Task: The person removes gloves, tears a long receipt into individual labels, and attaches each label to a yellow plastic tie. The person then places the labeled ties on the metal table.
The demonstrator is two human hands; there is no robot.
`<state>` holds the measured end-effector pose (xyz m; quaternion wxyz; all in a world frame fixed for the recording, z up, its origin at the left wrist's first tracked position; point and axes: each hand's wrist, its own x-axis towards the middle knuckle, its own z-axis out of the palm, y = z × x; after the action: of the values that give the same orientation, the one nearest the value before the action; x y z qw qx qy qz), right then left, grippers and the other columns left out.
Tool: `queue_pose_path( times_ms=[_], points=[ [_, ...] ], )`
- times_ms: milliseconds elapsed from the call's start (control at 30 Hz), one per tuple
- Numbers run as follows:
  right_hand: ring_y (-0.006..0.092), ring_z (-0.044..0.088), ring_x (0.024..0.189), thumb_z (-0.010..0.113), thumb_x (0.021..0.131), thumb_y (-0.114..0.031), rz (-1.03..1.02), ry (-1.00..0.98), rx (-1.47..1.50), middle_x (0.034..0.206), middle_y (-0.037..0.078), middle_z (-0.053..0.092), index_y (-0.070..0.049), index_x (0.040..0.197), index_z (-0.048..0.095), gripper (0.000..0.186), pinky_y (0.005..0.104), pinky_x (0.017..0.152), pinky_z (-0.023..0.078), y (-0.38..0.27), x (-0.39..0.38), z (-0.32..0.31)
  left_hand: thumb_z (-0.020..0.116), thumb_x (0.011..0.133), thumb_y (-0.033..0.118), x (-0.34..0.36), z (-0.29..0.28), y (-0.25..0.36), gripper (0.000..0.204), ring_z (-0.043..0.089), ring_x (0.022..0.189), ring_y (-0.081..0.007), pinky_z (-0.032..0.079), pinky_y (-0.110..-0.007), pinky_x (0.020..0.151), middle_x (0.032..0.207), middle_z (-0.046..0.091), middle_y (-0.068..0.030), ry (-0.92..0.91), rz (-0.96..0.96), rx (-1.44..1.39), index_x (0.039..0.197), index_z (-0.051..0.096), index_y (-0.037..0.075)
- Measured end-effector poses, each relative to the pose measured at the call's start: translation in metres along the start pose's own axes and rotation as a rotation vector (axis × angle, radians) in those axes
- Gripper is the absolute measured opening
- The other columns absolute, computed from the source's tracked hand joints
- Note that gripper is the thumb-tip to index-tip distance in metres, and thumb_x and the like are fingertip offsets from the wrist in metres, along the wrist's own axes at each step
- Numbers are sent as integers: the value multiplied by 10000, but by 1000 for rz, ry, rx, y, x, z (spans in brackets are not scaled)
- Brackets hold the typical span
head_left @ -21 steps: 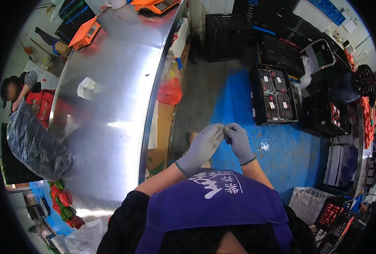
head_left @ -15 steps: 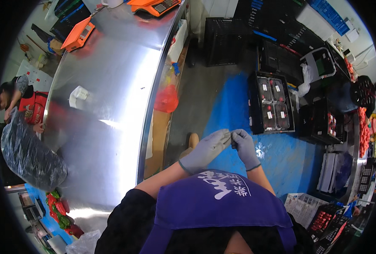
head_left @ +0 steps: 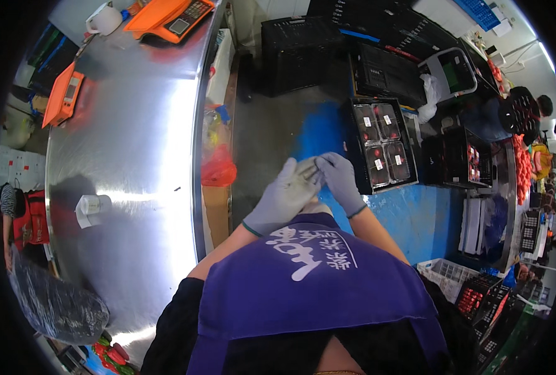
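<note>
Both my hands wear thin grey gloves and meet in front of my purple apron (head_left: 259,294). My left hand (head_left: 285,195) has its palm turned up and its fingers stretched out. The fingers of my right hand (head_left: 342,181) are bent and pinched together against the left fingertips; whatever sits between them, if anything, is too small to make out. On the steel table (head_left: 140,231) to my left stands a white roll (head_left: 93,205), perhaps of labels, with a loose strip. Right of my hands, a black crate (head_left: 409,174) holds several clear lidded boxes (head_left: 378,164) with white labels.
Orange scales (head_left: 181,22) and a white mug (head_left: 105,20) stand on the table's far end. A red plastic bag (head_left: 218,170) hangs by its edge. Black crates (head_left: 297,53) line the back. A person in a red apron (head_left: 31,215) is at far left beside dark plastic film (head_left: 59,300).
The view has turned, shifting the surroundings leftward. My left hand has rolled so its palm shows more. My right fingers stay against the left fingertips.
</note>
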<state>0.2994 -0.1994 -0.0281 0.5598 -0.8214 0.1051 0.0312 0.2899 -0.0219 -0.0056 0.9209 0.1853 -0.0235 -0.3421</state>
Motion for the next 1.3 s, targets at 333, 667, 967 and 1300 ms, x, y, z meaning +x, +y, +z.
queue_pose_path(
  times_ms=[333,667,967,1300],
  points=[
    [145,685,755,611,1013,-177,109,-602,445,908,71,695,-25,1107,663,186,258,652,539,-31,163,-32,335,1067,530,117,3,60,726,316,1467,-359,215,-480,1246,1554,333,-227,128,186,-111,1494,320,-57],
    [96,604,760,638,970,-78,5,-604,271,914,38,646,-19,1057,622,107,256,665,514,-53,314,-77,271,1099,460,249,40,82,694,263,1498,-314,211,-453,1248,1589,268,-235,221,355,-26,1533,217,-80],
    [102,624,911,675,943,-42,16,-1016,426,998,35,669,-18,1079,610,152,254,835,518,-74,381,-60,225,1106,453,274,28,135,651,538,1309,-290,405,-431,1137,1426,523,-201,455,331,294,1442,423,-68],
    [235,670,725,572,972,-41,-145,-659,70,868,113,645,-15,1009,569,46,380,693,590,-122,451,13,330,1104,407,295,-9,235,595,406,1412,-295,306,-445,1206,1525,384,-189,212,428,110,1493,342,-42]
  ],
)
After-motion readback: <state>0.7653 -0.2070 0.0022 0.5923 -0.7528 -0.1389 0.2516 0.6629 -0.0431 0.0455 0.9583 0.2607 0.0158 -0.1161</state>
